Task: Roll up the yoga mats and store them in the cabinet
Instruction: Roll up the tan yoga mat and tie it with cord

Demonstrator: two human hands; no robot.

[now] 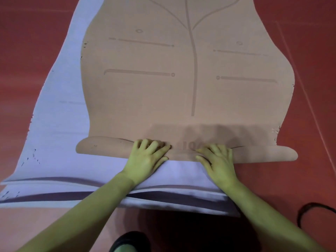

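Two yoga mats are lying stacked on red floor: tan mat [181,88] over lavender mat [60,124]. Left hand [147,159] and right hand [217,160] are gripping the tan roll at lower centre.

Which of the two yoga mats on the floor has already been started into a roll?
The tan mat on top: its near end is curled into a small roll under both hands. The lavender mat beneath it lies flat.

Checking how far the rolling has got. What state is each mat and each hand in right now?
tan mat: near end curled into a short roll, rest flat
lavender mat: unrolled, flat under the tan mat
left hand: fingers curled over the roll
right hand: fingers curled over the roll
black cable: looped on the floor
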